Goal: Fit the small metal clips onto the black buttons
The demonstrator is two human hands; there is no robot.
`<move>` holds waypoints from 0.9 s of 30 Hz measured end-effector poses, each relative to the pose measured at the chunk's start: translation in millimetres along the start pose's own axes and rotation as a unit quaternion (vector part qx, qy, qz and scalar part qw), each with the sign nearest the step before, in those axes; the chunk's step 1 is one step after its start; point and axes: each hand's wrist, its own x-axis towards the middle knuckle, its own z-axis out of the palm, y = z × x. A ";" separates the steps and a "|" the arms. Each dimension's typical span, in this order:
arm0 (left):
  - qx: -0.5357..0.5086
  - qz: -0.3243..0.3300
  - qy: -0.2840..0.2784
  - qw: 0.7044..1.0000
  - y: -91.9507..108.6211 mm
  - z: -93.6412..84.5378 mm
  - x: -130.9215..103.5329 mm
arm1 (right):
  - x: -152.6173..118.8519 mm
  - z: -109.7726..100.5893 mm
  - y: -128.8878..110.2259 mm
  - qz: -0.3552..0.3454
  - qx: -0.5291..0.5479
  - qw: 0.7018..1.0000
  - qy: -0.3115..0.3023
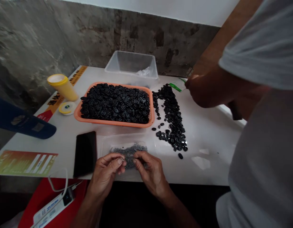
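My left hand (pixel 105 169) is in a pinch above the front of a shallow clear tray (pixel 104 142). A tiny pale bit shows at its fingertips, too small to name. Facing it, my right hand (pixel 151 169) is also pinched, thumb against forefinger; what it holds, if anything, is hidden. Between and behind the hands, a heap of small grey metal pieces (pixel 129 153) lies in the tray. Just beyond stands an orange basket (pixel 115 123) filled with small black oval pieces (pixel 115 103) that have holes. More loose black pieces (pixel 173 120) are spread to the right of it.
A phone (pixel 85 153) lies left of the tray. Further left are a blue bottle (pixel 25 122), a yellow cup (pixel 63 87) and its lid (pixel 67 108). At the back is a clear bin (pixel 132 63). A person in a grey shirt (pixel 262 142) stands close on the right.
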 end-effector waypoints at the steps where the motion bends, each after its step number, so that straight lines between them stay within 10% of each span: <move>1: -0.014 -0.009 0.001 1.000 -0.5 0.4 -0.7 | -1.1 1.1 0.2 0.005 0.024 1.000 -0.002; 7: -0.040 -0.018 0.011 0.999 0.9 4.3 -4.6 | -4.9 5.7 -1.0 0.056 0.201 0.978 -0.006; 27: 0.219 0.154 -0.017 0.963 -6.4 -9.2 -16.5 | 0.0 6.5 -13.2 0.143 0.289 0.939 -0.117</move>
